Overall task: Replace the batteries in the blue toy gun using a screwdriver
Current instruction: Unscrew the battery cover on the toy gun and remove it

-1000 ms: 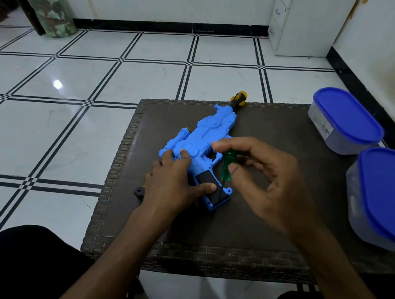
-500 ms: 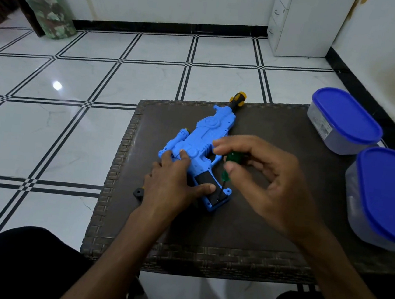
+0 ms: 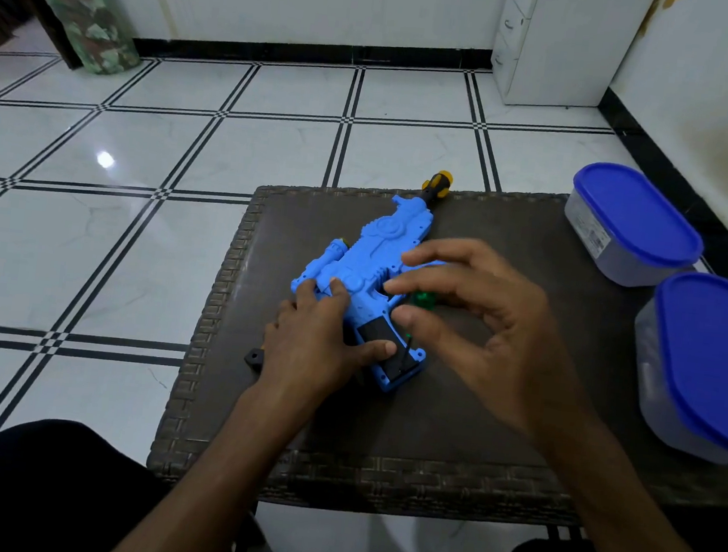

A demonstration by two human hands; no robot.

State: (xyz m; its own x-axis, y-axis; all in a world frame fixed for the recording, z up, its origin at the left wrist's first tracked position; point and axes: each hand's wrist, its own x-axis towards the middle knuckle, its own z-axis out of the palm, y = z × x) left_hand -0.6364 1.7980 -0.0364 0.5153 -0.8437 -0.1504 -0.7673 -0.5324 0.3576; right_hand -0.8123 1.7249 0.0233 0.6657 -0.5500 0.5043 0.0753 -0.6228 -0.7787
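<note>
Screwdriver (image 3: 418,301), pinched upright by right hand (image 3: 488,334), needs steady downward pressure on the grip cover screw while flat, open left hand (image 3: 317,338) pins blue toy gun (image 3: 371,272).

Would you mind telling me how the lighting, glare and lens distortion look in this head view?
Head view: dim, bluish light; one bright glare spot on the glossy white tiled floor; wide-angle bending curves the tile lines and the dark woven table edge; the blue plastic toy gun stays reasonably sharp.
</note>
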